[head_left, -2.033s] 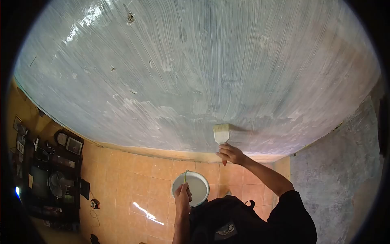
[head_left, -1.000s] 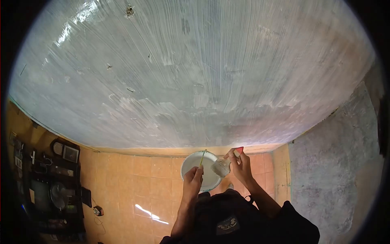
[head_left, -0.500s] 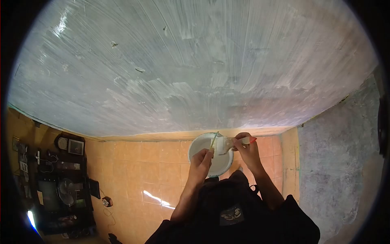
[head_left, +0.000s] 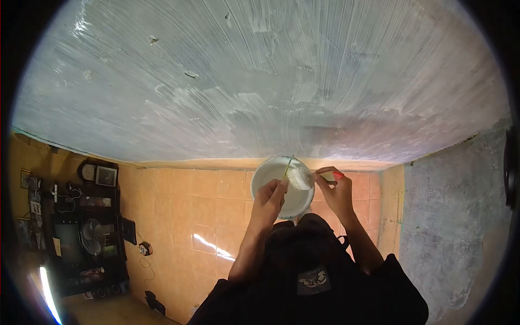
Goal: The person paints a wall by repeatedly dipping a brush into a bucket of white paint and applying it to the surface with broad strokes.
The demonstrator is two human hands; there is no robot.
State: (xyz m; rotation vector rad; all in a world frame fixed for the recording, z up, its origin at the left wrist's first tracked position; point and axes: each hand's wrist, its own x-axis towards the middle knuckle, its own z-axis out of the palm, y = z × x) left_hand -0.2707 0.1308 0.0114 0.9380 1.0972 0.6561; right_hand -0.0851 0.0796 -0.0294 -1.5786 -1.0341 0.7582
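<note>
A round white bucket (head_left: 264, 187) with pale liquid inside stands on the floor close to the wall. My left hand (head_left: 270, 198) is closed around a thin yellow-green stick (head_left: 290, 165), which points up over the bucket. In my right hand (head_left: 336, 190) is the handle of a wide brush (head_left: 300, 179) with a red handle end. The brush's white-coated bristles are over the bucket, beside the stick; whether the two touch is hard to tell.
Streaky whitish coating covers the grey wall (head_left: 227, 108) ahead. Another grey wall (head_left: 449, 216) is at the right. Orange tiles form the floor (head_left: 179, 206). At the left, dark shelving (head_left: 81, 238) holds a fan (head_left: 93, 236), with a coiled cord (head_left: 145, 248) nearby.
The brush has turned in my right hand, so its white bristles now face more upward. The view has tilted, with the bucket and both hands slightly higher in the picture.
</note>
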